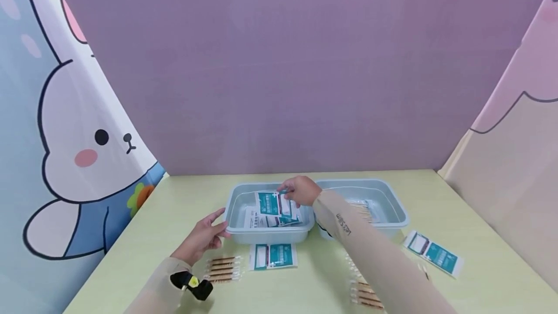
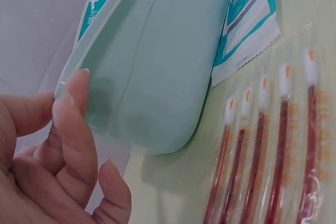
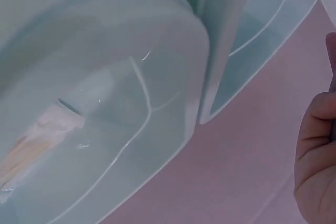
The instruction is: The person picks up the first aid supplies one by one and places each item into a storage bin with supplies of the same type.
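Note:
My left hand [image 1: 201, 237] pinches the left rim of a pale blue plastic basin [image 1: 270, 235], its thumb and fingers on either side of the edge in the left wrist view. Over that basin my right hand [image 1: 301, 191] holds a flat teal-and-white packet [image 1: 268, 203] by its right end. More packets of the same kind lie inside, partly covered by the held one. The right wrist view catches only part of my right hand [image 3: 317, 153], at its right edge.
A second pale blue basin [image 1: 394, 207] adjoins on the right, with a clear bag of wooden-stick swabs [image 1: 363, 211] in it. In front lie a teal packet [image 1: 274, 257], brown-stemmed swabs [image 1: 223, 269] in clear wrap, more swabs [image 1: 364, 295] and another packet [image 1: 433, 253] at right.

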Demonstrator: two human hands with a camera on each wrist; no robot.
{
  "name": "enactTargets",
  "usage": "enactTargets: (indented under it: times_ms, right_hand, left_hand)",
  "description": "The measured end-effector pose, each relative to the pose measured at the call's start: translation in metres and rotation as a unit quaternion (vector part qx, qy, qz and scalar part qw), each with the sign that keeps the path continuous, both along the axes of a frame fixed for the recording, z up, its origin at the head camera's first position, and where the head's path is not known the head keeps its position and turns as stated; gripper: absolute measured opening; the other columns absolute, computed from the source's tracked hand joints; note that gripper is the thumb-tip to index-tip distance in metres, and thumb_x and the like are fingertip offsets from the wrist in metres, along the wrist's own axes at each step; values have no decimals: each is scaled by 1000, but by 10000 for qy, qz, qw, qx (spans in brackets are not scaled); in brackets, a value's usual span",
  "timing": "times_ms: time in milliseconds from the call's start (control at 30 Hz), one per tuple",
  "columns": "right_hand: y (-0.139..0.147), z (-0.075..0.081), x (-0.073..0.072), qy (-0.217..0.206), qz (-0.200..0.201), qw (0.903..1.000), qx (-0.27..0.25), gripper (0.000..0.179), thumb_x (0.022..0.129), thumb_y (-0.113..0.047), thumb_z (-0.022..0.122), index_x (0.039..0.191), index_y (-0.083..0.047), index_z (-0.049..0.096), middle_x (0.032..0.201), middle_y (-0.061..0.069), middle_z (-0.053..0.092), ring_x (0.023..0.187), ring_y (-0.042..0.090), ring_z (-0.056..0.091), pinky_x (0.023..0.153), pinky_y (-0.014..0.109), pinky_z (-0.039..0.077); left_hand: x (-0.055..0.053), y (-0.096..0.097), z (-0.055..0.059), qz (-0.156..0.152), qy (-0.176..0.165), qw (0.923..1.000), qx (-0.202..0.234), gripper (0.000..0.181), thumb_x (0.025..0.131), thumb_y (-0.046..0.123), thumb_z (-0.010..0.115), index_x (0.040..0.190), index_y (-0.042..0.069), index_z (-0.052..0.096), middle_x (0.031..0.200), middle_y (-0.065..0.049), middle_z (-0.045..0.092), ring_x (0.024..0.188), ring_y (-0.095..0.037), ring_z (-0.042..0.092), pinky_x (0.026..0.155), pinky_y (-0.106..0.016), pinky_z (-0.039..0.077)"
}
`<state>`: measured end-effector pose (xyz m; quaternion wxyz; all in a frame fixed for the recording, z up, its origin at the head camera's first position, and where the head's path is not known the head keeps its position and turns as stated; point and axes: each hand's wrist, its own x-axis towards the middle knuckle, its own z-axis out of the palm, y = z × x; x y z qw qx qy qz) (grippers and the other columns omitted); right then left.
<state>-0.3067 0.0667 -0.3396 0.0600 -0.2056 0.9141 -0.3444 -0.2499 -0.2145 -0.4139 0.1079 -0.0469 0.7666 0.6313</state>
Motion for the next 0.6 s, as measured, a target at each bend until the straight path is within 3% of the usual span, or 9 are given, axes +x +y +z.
enactTargets:
  times_ms: [200, 600]
  right_hand:
    - [-7, 4, -4, -103, -264, 9996, -54, 25, 93, -1, 62, 114, -9, 72, 114, 10, 70, 68, 42, 63, 57, 28, 49]
    - [-13, -3, -25, -502, -426, 9975, 249, 26, 90, -2, 67, 114, -9, 72, 94, 6, 68, 56, 22, 60, 67, 25, 49]
  left_hand:
    - [2, -3, 0, 103, -42, 9999, -87, 55, 102, 14, 49, 152, 6, 28, 69, 0, 67, 50, -11, 49, 58, -26, 41]
    - [2, 1, 0, -93, 37, 9999, 95, 57, 102, 14, 49, 152, 3, 25, 67, 2, 66, 48, -8, 49, 55, -25, 41]
